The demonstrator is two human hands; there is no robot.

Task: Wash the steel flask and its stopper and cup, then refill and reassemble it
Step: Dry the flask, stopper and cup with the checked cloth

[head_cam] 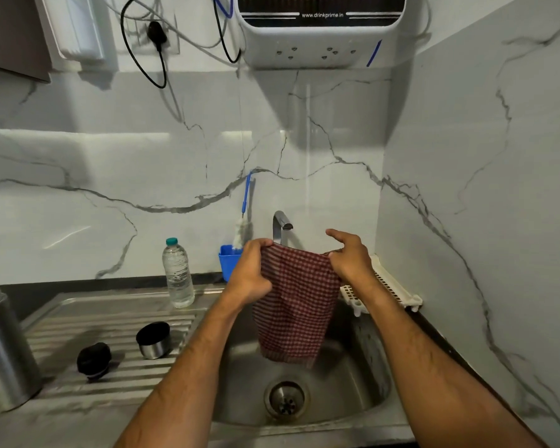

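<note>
At far left the steel flask (4, 347) stands upright on the ribbed steel drainboard (117, 321), its black stopper (93, 361) and steel cup (153, 339) apart beside it. Over the sink (353, 367), the left hand (251, 273) and right hand (349, 257) pinch a red checked cloth (296, 305) by its top edge. Above, the purifier (320, 27) reads "www.drinkprime.in".

The room is looking dim, with cool light falling from above. The purifier (320, 30) at twelve o'clock is casting a dark shadow down the marble wall (143, 156), where pale glare streaks are glowing at nine o'clock. Edges are bowing with wide-angle distortion. The hanging cloth (295, 305) is blurring slightly at its lower hem.
</note>
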